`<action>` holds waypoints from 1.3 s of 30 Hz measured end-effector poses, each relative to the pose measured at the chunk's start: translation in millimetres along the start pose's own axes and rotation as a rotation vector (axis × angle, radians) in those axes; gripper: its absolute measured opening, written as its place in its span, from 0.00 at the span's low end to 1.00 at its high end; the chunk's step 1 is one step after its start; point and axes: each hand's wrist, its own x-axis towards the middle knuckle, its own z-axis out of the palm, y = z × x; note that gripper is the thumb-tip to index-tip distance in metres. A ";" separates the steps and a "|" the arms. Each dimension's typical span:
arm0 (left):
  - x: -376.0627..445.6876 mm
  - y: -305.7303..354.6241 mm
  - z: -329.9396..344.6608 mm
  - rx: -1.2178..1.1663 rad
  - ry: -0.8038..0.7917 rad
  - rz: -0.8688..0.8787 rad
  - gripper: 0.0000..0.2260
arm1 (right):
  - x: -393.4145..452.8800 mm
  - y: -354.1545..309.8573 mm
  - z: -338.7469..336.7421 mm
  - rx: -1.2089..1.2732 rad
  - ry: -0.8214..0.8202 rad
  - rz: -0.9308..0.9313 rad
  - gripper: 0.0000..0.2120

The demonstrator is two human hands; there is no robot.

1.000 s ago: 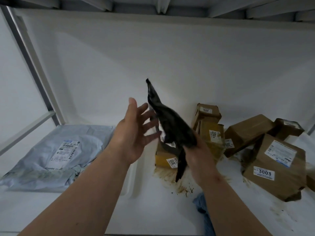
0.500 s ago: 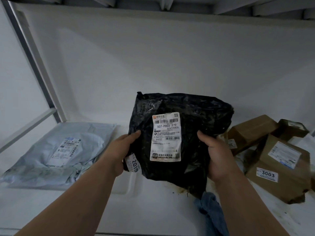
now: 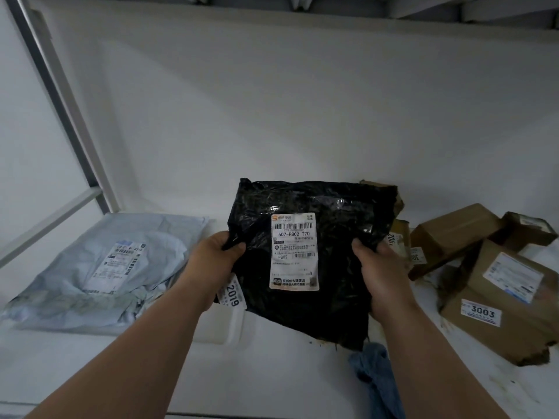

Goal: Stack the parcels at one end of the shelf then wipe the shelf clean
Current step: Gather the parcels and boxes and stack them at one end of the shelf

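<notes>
Behind the black parcel, half-hidden brown boxes.

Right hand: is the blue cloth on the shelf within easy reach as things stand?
Probably not yet. The right hand grips the black parcel, as does the left hand. The blue cloth lies just below that parcel, with nothing else covering it, so freeing the hand should do.

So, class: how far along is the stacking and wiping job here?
Done: one grey mailer lies at the shelf's left end. In hand: both hands, left hand and right hand, hold the black parcel. Left: brown boxes unstacked, stains unwiped, blue cloth idle.
</notes>
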 end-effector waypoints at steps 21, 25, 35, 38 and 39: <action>3.4 -22.2 -32.6 0.068 -0.205 -0.091 0.23 | 2.2 19.0 28.8 -0.159 -0.076 0.004 0.23; 7.6 -25.4 -45.1 0.053 -0.128 -0.044 0.21 | 1.2 21.9 40.0 -0.126 -0.085 0.013 0.25; 20.8 -38.7 -69.6 0.063 -0.058 0.067 0.24 | -0.6 30.1 70.4 -0.151 -0.072 -0.034 0.19; 27.1 -40.3 -78.8 0.087 -0.028 0.075 0.24 | -2.7 29.4 79.4 -0.162 -0.058 -0.058 0.18; 29.7 -40.9 -82.2 0.101 -0.020 0.083 0.24 | -3.1 29.9 82.1 -0.165 -0.053 -0.057 0.17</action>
